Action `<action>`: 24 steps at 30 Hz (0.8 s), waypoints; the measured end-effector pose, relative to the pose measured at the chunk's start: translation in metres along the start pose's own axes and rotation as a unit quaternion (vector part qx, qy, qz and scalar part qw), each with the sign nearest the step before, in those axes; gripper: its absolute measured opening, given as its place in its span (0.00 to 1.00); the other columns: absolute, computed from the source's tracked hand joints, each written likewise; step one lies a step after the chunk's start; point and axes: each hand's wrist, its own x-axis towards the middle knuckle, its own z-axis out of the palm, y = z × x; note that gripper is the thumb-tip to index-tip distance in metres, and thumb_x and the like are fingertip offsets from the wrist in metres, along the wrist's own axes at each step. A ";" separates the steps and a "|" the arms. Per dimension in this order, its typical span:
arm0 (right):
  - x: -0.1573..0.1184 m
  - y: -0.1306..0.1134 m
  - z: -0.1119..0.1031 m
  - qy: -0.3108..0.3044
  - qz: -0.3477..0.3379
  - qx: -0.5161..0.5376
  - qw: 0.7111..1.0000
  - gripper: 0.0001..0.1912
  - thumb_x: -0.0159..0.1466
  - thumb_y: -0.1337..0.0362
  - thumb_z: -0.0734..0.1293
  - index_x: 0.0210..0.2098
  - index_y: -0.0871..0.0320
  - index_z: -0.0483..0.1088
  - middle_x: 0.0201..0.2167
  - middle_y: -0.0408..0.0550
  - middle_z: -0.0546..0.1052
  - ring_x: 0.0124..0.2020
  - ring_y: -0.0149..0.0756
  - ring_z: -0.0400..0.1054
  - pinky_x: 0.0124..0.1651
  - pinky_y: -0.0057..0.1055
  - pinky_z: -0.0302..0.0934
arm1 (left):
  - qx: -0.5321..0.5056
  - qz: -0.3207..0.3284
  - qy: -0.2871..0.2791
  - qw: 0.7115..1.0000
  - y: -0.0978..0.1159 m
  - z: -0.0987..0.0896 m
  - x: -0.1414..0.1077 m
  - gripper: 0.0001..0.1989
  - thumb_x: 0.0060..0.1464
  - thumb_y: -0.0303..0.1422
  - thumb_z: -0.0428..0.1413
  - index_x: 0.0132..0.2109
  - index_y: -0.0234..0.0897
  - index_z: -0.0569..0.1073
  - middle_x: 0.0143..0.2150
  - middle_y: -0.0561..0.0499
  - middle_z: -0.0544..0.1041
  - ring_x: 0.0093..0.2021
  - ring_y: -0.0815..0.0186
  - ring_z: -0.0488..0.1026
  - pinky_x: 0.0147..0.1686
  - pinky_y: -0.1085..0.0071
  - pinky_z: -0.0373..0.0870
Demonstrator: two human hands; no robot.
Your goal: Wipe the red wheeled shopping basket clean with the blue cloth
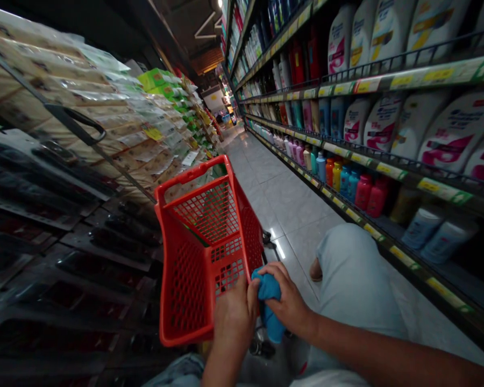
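Observation:
A red plastic shopping cart (185,279) with mesh sides stands in front of me, tilted in the view. My left hand (234,312) is closed over the cart's near right rim, its thumb close to the blue cloth. Bunched in the fingers of my right hand (286,298) is a blue cloth (272,317), pressed against the cart's outer right side, with its lower end hanging down. The cart's basket shows nothing lying in its visible part.
Shelves of shampoo bottles (383,118) line the right side. Stacked packages (105,107) and hanging packs (84,274) rise on the left. A tiled floor (266,177) runs down the aisle. My bent knee (350,258) is right of the cart.

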 end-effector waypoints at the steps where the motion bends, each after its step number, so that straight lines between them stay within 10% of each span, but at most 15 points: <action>1: 0.005 0.000 0.005 -0.003 -0.011 0.002 1.000 0.31 0.49 0.77 0.61 0.52 0.52 0.67 0.51 0.49 0.69 0.55 0.40 0.67 0.62 0.39 0.62 | 0.010 -0.014 0.006 1.000 0.003 0.004 -0.001 0.23 0.71 0.40 0.37 0.44 0.37 0.75 0.30 0.45 0.82 0.30 0.59 0.81 0.26 0.69 0.63; 9: 0.103 0.049 0.035 0.118 0.003 -0.024 0.993 0.23 0.53 0.72 0.62 0.48 0.54 0.67 0.48 0.51 0.70 0.53 0.43 0.67 0.63 0.46 0.61 | 0.060 -0.035 0.015 0.997 -0.013 0.009 -0.003 0.21 0.70 0.39 0.40 0.43 0.37 0.76 0.27 0.46 0.81 0.27 0.60 0.80 0.25 0.70 0.63; 14: 0.046 0.092 0.051 0.164 0.141 -0.035 0.976 0.22 0.53 0.72 0.63 0.47 0.54 0.67 0.45 0.50 0.73 0.49 0.43 0.69 0.59 0.48 0.65 | 0.070 -0.031 0.024 0.997 -0.018 0.013 -0.001 0.19 0.68 0.37 0.43 0.48 0.35 0.76 0.28 0.45 0.81 0.28 0.62 0.79 0.26 0.72 0.65; 18: -0.018 0.076 0.065 0.144 0.174 -0.024 0.974 0.25 0.52 0.75 0.62 0.48 0.54 0.67 0.45 0.50 0.74 0.49 0.42 0.71 0.57 0.44 0.67 | 0.068 -0.019 0.025 0.997 -0.020 0.017 -0.002 0.19 0.67 0.35 0.44 0.52 0.34 0.76 0.30 0.44 0.81 0.28 0.62 0.79 0.27 0.72 0.66; 24: 0.019 0.042 0.056 0.092 0.055 0.015 0.994 0.24 0.53 0.76 0.62 0.48 0.53 0.67 0.46 0.48 0.71 0.51 0.39 0.69 0.60 0.40 0.65 | 0.048 -0.011 0.031 0.998 -0.024 0.015 -0.006 0.20 0.68 0.34 0.42 0.50 0.36 0.77 0.34 0.44 0.83 0.28 0.64 0.79 0.26 0.73 0.66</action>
